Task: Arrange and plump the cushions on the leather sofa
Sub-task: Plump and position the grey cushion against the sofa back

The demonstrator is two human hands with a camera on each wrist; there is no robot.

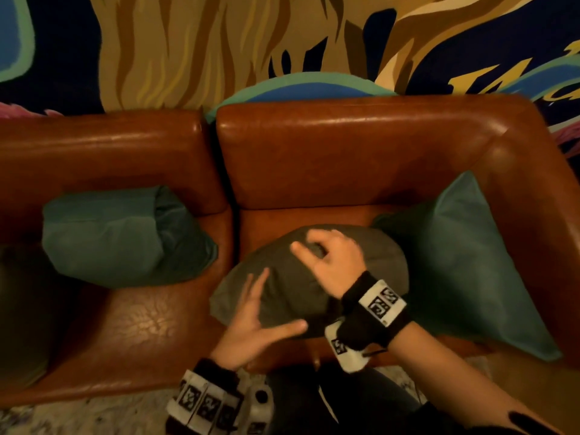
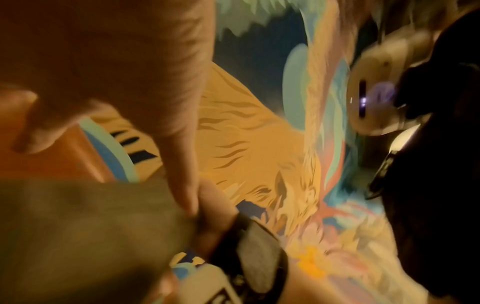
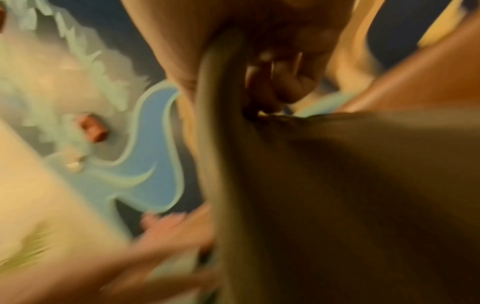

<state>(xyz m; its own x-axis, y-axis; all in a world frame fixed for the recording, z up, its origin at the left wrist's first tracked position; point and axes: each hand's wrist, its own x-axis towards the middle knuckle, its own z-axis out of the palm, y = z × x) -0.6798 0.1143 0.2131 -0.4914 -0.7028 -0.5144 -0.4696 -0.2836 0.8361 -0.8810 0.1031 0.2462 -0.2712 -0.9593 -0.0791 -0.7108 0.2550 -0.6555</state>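
Note:
An olive-grey cushion (image 1: 292, 287) lies on the right seat of the brown leather sofa (image 1: 345, 158). My left hand (image 1: 270, 306) presses flat against its near left side, fingers straight and thumb spread. My right hand (image 1: 309, 243) is on top of the cushion, fingers curled into the fabric. In the right wrist view a fold of the cushion (image 3: 337, 205) runs between my thumb and curled fingers (image 3: 280, 86). The left wrist view shows my straight thumb touching the cushion (image 2: 78, 236).
A teal cushion (image 1: 464, 262) leans against the right armrest, close beside the olive one. Another teal cushion (image 1: 122, 237) lies on the left seat against the backrest. A dark cushion (image 1: 18, 309) sits at the far left. A painted mural wall (image 1: 219, 51) rises behind the sofa.

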